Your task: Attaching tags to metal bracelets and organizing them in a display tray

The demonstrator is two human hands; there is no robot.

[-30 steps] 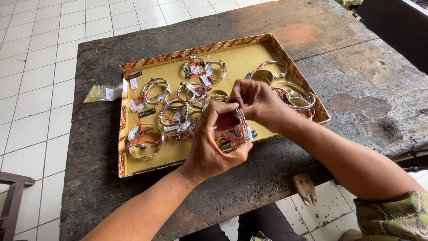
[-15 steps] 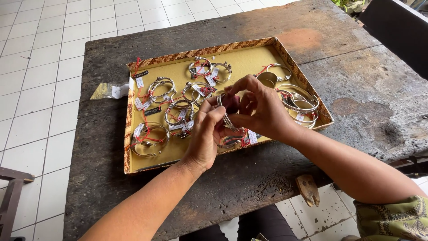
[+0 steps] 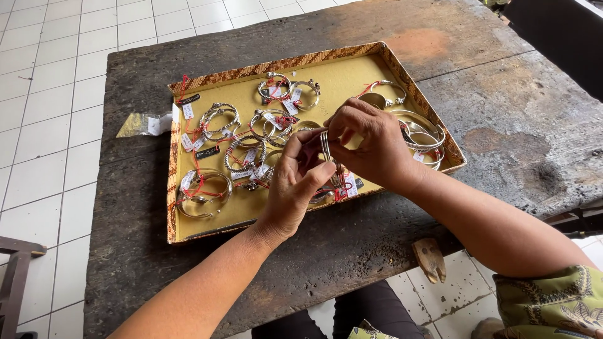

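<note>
Left hand (image 3: 295,185): raised over the near edge of the tray, fingers curled, thumb and fingertips closed on a silver bangle (image 3: 326,145).

Right hand (image 3: 372,145): just beside the left, touching it at the fingertips; thumb and forefinger pinched on the same bangle from the other side.

Silver bangle: held edge-on between the two hands, above the tray and clear of its floor. A red thread with a small white tag (image 3: 350,184) shows beneath the hands; whether it hangs from this bangle cannot be told.

Tray (image 3: 178,207): shallow, rectangular, mustard-yellow floor, patterned woven brown rim. Lies on the table, slightly askew.

Contents of tray:
- pair of twisted silver bracelets (image 3: 219,119), far left, tagged
- pair of silver cuffs (image 3: 288,91), far middle, red thread
- cluster of beaded and chain-pattern bracelets (image 3: 246,154), middle
- plain wide bangle (image 3: 202,194), near left corner, red thread
- stack of smooth silver bangles (image 3: 422,135), right side, partly behind the right hand
- thin bracelet (image 3: 384,94), far right, red thread

Table (image 3: 490,113): dark weathered wood, cracked, with a rust-coloured patch at the far side.

Folded clear packet (image 3: 146,123): on the table, just outside the tray's left rim.
</note>
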